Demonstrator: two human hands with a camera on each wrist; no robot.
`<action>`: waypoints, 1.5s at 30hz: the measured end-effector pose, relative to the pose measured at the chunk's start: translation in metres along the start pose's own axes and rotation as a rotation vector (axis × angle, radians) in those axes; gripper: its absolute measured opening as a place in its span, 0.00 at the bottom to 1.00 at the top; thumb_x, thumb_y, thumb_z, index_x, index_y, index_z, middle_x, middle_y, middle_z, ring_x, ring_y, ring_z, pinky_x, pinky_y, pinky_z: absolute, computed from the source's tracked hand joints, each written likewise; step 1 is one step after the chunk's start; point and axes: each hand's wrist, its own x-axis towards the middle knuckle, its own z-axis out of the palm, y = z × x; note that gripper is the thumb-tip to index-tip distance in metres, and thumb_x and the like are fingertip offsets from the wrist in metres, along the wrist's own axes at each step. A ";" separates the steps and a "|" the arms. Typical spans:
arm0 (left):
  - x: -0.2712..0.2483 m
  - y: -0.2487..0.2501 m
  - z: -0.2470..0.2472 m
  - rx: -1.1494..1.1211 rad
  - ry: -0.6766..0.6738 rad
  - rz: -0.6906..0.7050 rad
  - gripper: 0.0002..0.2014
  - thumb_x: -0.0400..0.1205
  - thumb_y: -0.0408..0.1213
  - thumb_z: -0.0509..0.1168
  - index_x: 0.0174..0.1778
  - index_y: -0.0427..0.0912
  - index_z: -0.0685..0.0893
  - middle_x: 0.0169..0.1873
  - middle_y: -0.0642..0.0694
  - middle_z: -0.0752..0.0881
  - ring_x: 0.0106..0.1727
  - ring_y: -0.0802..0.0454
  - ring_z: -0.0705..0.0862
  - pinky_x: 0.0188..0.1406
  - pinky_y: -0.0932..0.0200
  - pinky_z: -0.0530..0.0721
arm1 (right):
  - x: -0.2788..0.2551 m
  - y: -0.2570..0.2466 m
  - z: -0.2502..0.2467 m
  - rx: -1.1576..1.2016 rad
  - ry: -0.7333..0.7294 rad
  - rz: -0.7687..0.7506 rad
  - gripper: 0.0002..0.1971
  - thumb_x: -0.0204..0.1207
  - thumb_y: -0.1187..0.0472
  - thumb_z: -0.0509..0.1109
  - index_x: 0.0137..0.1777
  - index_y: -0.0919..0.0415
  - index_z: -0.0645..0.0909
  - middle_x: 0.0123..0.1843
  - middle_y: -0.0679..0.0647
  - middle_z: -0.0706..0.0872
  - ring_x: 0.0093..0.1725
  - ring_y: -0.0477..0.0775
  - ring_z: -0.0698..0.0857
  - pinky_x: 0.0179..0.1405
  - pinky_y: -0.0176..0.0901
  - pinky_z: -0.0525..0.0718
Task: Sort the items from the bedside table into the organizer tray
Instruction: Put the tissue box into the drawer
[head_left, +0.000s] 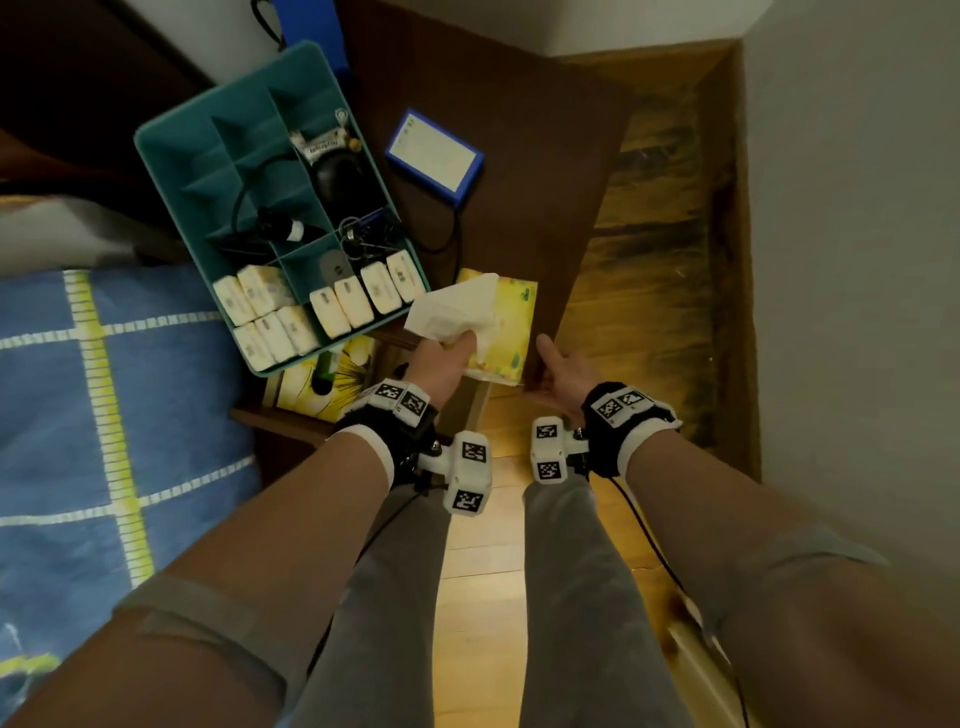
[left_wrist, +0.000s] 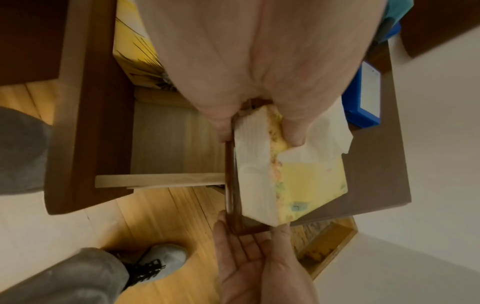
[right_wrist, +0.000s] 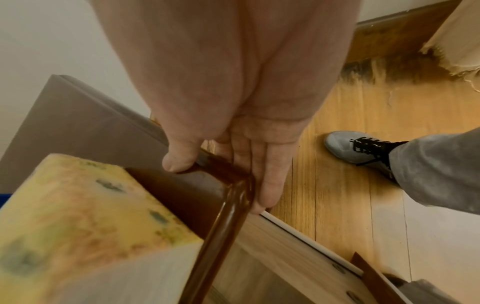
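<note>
One tissue pack (head_left: 506, 325) in left hand (head_left: 441, 364), long axis front-to-back on table (head_left: 519, 156).

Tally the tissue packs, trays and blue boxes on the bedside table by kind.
Tray: 1
Small packs: 9
Large yellow pack: 1
Blue box: 1
Total: 12

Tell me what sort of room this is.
Most likely a bedroom. A bed with a blue checked bedspread sits right beside a dark wooden bedside table with its drawer open, and the table carries a teal organizer tray and a yellow tissue pack.
</note>
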 end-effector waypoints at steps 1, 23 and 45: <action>0.000 0.001 0.001 -0.014 0.012 0.000 0.27 0.80 0.50 0.66 0.73 0.39 0.77 0.64 0.46 0.83 0.70 0.44 0.78 0.76 0.47 0.71 | 0.000 -0.002 -0.002 -0.010 -0.006 0.006 0.25 0.84 0.46 0.65 0.66 0.69 0.76 0.61 0.66 0.87 0.56 0.64 0.89 0.52 0.56 0.90; 0.024 0.070 0.109 -0.251 0.063 0.030 0.23 0.85 0.46 0.65 0.73 0.37 0.76 0.61 0.46 0.81 0.61 0.49 0.77 0.61 0.58 0.71 | 0.024 -0.132 -0.104 -0.275 0.099 -0.063 0.20 0.82 0.44 0.68 0.52 0.64 0.80 0.52 0.62 0.89 0.49 0.65 0.91 0.49 0.58 0.91; -0.018 -0.005 0.090 -0.077 -0.111 -0.008 0.26 0.79 0.47 0.71 0.70 0.39 0.76 0.62 0.40 0.84 0.60 0.40 0.85 0.59 0.39 0.87 | -0.058 -0.035 -0.083 -0.215 -0.102 -0.043 0.30 0.78 0.46 0.73 0.78 0.51 0.68 0.64 0.55 0.86 0.53 0.57 0.89 0.43 0.52 0.90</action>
